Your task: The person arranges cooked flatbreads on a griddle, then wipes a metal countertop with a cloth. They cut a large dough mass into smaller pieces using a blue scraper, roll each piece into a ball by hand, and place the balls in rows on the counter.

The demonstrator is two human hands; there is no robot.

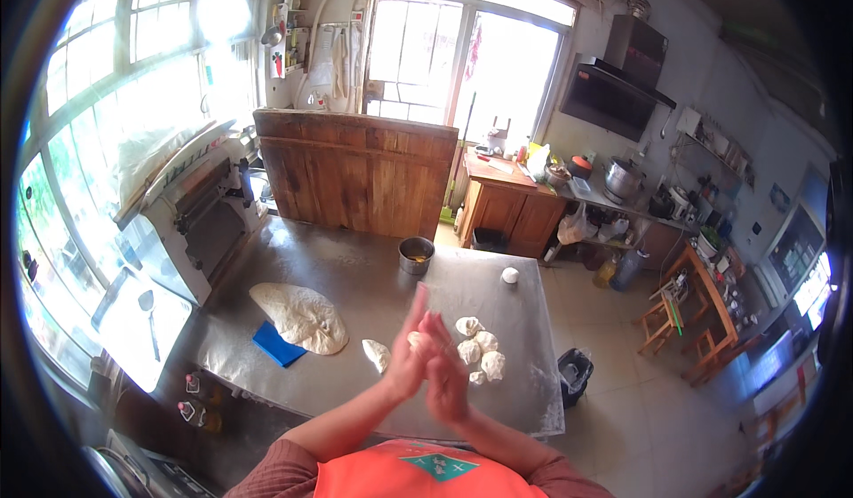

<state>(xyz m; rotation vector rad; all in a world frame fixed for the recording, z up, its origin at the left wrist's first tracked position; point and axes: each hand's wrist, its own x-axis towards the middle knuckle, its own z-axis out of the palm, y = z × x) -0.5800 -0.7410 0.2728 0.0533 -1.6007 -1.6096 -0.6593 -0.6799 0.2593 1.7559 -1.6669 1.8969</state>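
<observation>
My left hand (405, 358) and my right hand (443, 368) are pressed together above the steel tabletop (360, 265), with a small piece of dough (417, 340) partly showing between them. To their right several rough dough lumps (487, 342) lie in a cluster. One smooth round dough ball (510, 275) sits apart near the far right corner. Just left of my hands is a small pointed dough piece (376, 355). A large slab of dough (298, 317) rests further left, beside a blue dough scraper or card (278, 344). Beyond my hands stands a round metal pot (416, 256) with something yellowish inside.
A dough-rolling machine (210, 221) stands at the table's left end. An upright wooden board (356, 171) rises behind the far edge. On the left lies a tray (136, 328) with a spatula. A lined trash bin (574, 375) is on the floor beyond the right edge.
</observation>
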